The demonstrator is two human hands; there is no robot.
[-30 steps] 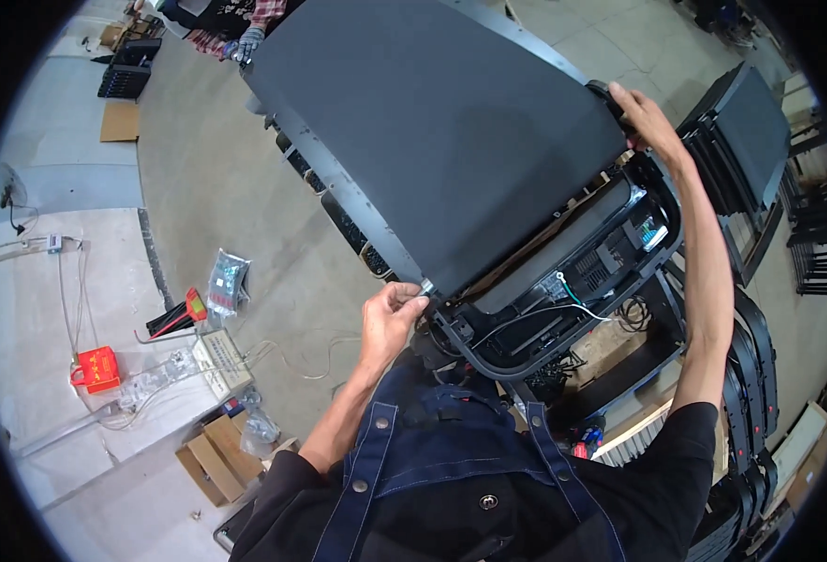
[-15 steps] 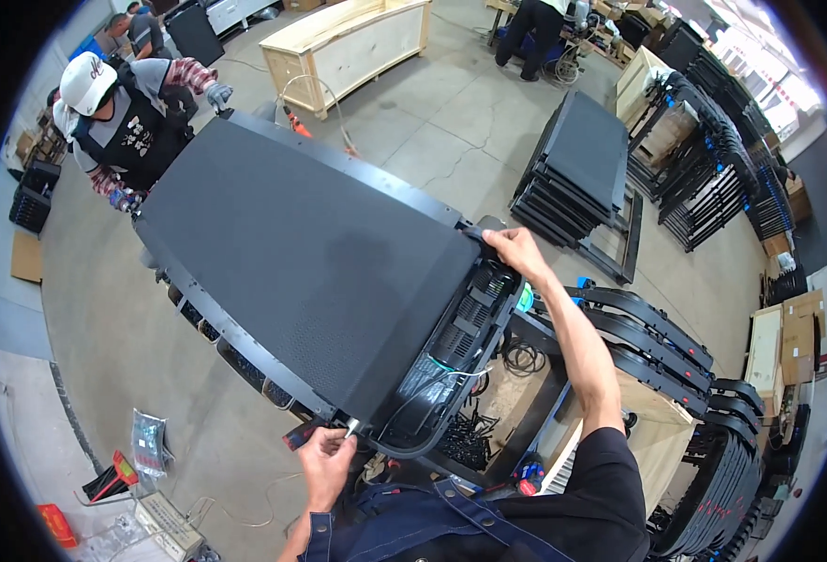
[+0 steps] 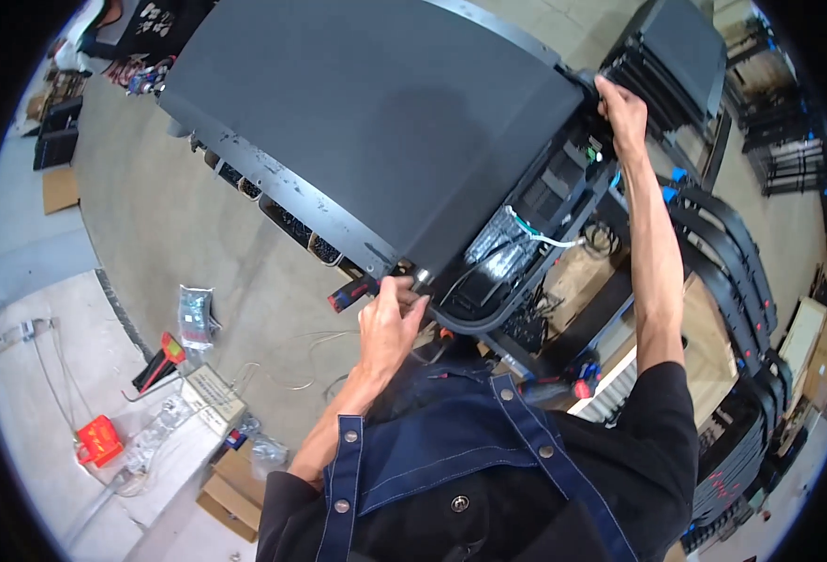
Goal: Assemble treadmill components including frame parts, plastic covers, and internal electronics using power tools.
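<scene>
- Large dark grey panel (image 3: 376,122) lies flat over an open frame of wiring, directly ahead of the person; its long axis runs from upper left to lower right
- Left hand (image 3: 387,323) at the near corner, fingers closed round a red-and-black screwdriver (image 3: 355,292), tip at the panel edge
- Right hand (image 3: 621,110) gripping the far right corner, arm fully extended
- Left hand is the nearer; panel surface is matt, plain, with a perforated metal rim along the lower edge
</scene>
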